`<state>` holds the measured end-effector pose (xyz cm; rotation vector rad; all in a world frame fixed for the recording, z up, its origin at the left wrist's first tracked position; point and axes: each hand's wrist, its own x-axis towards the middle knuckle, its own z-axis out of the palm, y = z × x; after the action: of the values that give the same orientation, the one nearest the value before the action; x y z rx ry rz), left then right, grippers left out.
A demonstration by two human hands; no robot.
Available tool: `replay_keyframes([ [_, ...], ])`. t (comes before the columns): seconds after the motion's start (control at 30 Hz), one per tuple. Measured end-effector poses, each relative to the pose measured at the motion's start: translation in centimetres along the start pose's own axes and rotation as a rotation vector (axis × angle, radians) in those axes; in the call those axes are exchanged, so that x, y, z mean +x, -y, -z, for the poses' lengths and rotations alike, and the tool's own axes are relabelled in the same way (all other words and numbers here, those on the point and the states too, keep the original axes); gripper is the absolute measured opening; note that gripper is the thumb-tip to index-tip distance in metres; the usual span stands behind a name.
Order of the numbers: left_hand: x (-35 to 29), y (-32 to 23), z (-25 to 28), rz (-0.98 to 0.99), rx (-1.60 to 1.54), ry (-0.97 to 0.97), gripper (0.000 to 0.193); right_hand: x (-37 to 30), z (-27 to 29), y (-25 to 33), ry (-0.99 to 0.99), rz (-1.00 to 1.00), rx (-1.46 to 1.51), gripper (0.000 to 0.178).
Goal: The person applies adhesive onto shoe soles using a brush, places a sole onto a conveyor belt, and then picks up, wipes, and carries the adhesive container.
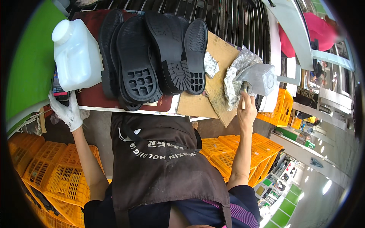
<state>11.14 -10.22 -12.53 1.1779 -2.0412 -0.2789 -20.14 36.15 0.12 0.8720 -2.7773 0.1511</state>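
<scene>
My left hand [67,114], in a white glove, has its thumb and fingers on either side of the near end of a phone [57,85]. The phone lies beside a translucent white plastic jug [80,57], which partly hides it. My bare right hand [247,110] is closed on a brush [243,100] with a pale handle. The brush's head is at the mouth of a tilted clear container [262,79], and crumpled foil [237,72] surrounds that mouth. Several black shoe soles [137,57] stand and lean together between my hands.
Brown cardboard [194,104] lies under the container, with a foil scrap [211,65] on it. Dark metal rollers [224,22] run behind the soles. Yellow crates stand at my left [68,174] and right [222,152]. A person in pink [319,32] is at the far right.
</scene>
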Motion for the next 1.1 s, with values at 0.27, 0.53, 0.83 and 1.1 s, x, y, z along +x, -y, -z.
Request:
replay_keyframes([
  [0.27, 0.0, -0.2, 0.1, -0.008, -0.034, -0.012, 0.081, 1.0, -1.5, 0.3, 0.032, -0.113, -0.265, 0.020],
  [0.53, 0.0, 0.2, 0.0, -0.003, 0.000, -0.011, 0.081, 2.4, -1.9, -0.4, -0.052, -0.065, -0.218, 0.016],
  [0.83, -0.2, 0.2, -0.1, 0.008, -0.015, -0.017, 0.079, 3.0, -1.4, -1.5, -0.010, -0.203, -0.129, 0.021],
  [1.1, -0.2, -0.2, 0.0, 0.018, -0.042, -0.011, 0.079, 2.6, -1.9, -1.2, -0.026, -0.105, -0.153, 0.014],
])
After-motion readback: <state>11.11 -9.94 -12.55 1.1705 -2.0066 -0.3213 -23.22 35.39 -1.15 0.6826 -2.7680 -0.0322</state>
